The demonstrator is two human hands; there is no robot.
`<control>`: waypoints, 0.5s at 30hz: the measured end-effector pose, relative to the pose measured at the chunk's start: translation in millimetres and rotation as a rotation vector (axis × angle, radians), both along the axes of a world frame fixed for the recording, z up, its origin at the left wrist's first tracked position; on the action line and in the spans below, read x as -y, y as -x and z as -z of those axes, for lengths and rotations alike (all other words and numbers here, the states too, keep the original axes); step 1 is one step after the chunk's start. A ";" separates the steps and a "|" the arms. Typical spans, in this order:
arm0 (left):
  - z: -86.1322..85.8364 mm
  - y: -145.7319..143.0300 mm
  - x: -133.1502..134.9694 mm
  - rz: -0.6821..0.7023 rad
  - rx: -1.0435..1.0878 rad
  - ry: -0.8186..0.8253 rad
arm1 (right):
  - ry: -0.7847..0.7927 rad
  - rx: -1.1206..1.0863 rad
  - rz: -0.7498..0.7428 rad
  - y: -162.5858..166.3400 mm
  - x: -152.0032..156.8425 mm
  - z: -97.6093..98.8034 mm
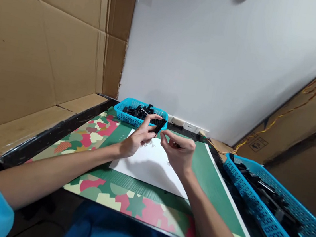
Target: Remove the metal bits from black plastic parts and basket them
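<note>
My left hand (139,137) is raised over a white sheet of paper (150,165) and pinches a flat black plastic piece (159,126) between thumb and fingers. Close to its right, my right hand (179,152) has its fingers curled in a pinch; something small and dark may be between them, but I cannot make it out. Both hands hover above the far part of the paper, which lies on a green cutting mat (213,184).
A small blue basket (133,113) of black parts stands behind the hands at the wall. A larger blue basket (268,218) with black parts sits at the right. Cardboard panels (35,53) enclose the left side. A patterned camouflage sheet (98,132) lies under the mat.
</note>
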State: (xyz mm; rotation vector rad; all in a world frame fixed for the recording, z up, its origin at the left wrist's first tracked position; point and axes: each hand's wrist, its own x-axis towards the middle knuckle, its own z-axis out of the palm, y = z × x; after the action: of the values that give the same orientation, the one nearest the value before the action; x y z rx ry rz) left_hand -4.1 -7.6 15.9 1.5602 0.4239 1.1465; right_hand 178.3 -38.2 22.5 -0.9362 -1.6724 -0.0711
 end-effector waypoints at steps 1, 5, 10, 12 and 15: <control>0.6 -0.1 0.3 -0.003 0.004 -0.009 | -0.015 -0.010 -0.001 0.8 1.1 -0.8; 4.2 -0.2 0.8 0.000 0.027 -0.048 | -0.024 0.017 -0.029 2.9 4.5 -1.3; 9.0 1.0 0.1 -0.005 0.022 -0.121 | -0.045 0.047 -0.058 1.7 2.3 4.4; 9.2 1.9 0.1 -0.022 -0.003 -0.150 | -0.041 0.046 -0.073 0.7 0.5 6.6; 8.3 2.8 0.5 -0.041 -0.022 -0.178 | -0.026 0.050 -0.074 0.0 -0.2 7.8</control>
State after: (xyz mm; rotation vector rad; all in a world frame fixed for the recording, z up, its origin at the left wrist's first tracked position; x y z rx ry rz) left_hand -6.9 -8.1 7.6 1.7261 0.3788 1.2268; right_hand 178.3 -38.0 14.6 -0.8585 -1.7464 -0.0666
